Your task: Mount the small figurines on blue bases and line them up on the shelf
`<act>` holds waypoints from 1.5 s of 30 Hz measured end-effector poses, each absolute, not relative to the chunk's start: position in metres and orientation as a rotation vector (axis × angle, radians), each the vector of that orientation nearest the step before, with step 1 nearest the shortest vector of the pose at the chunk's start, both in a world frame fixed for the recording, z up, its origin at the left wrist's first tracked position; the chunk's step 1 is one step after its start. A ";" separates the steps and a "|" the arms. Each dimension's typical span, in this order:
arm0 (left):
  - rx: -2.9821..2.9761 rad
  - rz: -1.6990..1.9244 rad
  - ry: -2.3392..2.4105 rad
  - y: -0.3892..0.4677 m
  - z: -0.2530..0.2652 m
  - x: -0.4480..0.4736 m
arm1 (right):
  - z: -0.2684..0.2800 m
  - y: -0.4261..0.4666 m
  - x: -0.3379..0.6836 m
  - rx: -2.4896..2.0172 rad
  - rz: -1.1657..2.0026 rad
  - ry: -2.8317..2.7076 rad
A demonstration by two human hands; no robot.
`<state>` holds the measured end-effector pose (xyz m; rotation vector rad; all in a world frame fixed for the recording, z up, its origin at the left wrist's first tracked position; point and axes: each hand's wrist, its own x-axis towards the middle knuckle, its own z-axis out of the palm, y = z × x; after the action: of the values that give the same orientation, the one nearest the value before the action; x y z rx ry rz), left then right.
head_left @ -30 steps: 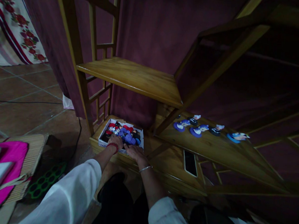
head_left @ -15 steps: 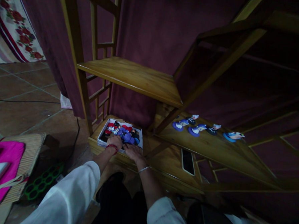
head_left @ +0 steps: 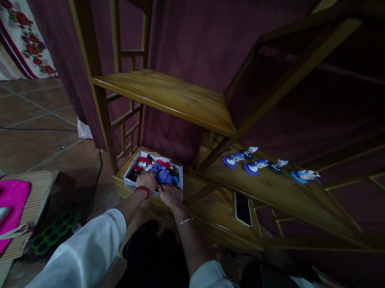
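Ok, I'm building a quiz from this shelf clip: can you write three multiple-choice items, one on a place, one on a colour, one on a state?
1. Where does the white box of small figures sit?
A. on the lowest shelf board
B. on the floor tiles
C. on the upper shelf

2. What colour is the bead bracelet on the left hand?
A. green
B. red
C. white

3. How does the phone lie?
A. propped upright
B. flat on the wood
C. inside the box

Key: 1 A, the box rests on the bottom board under the upper shelf. 2 B, the beads at that wrist are red. 3 B, it lies flat, right of the right hand.
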<state>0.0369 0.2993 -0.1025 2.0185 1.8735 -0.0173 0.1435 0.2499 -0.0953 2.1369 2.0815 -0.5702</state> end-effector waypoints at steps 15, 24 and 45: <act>2.127 -0.130 1.737 0.306 -0.105 0.038 | -0.105 0.250 0.147 2.293 -0.491 2.156; 1.957 -0.128 1.867 0.303 -0.101 0.041 | -0.106 0.255 0.149 2.326 -0.595 2.048; 2.121 -0.172 1.659 0.299 -0.108 0.034 | -0.096 0.249 0.147 2.200 -0.591 2.062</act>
<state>0.0343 0.2995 -0.1080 2.1212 1.6595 -0.1722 0.1467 0.2487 -0.0956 2.2000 2.0618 -0.5909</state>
